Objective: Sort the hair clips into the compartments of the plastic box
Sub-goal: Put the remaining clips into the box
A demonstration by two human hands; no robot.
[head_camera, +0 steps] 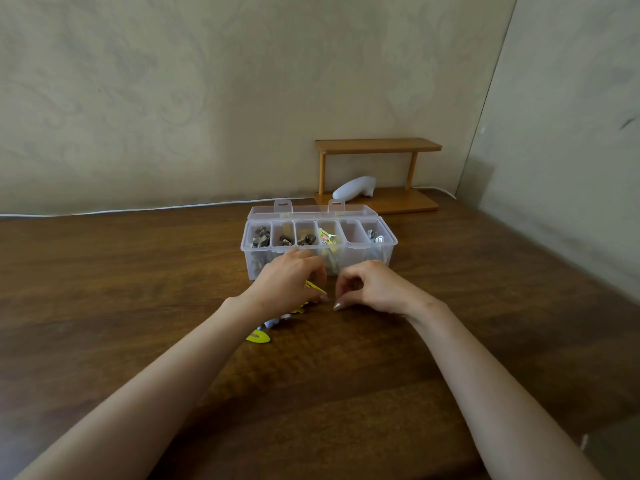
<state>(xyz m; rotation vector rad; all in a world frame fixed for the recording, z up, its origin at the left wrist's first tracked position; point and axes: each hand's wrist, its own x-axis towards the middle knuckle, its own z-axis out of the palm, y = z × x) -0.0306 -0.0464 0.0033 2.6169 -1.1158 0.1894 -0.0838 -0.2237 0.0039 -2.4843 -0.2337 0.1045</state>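
These hair clips [277, 323] look like light, thin snap pieces. I judge them stiff but springy, flat against the wood and slick on the painted faces, so they would be hard to lift straight up. I would take one by its long edges near the narrow end, or tip it up on a fingernail first, and I would not squeeze the middle, where it could snap open. The loose ones lie on the table [346, 375] just on the near side of the plastic box [356, 259], mostly under my left hand [289, 282]. A yellow striped clip [316, 288] peeks out beneath its bent fingers, which seem to be pinching it. A pale blue clip [271, 322] and a yellow oval clip [258, 337] sit nearer to me, beside the wrist. My right hand [377, 289] rests just to the right with its fingers curled into a loose ring and one fingertip on the wood. I see no clip in it, but I cannot tell whether something small is tucked inside. The box is clear, its lid folded back on the far side, with six compartments in a row. The three on the left hold dark clips [261, 236], the fourth holds bright yellow and mixed-colour clips [327, 237], the fifth looks bare, and the rightmost holds silvery clips [375, 236]. By colour, the yellow one likely belongs in the fourth.
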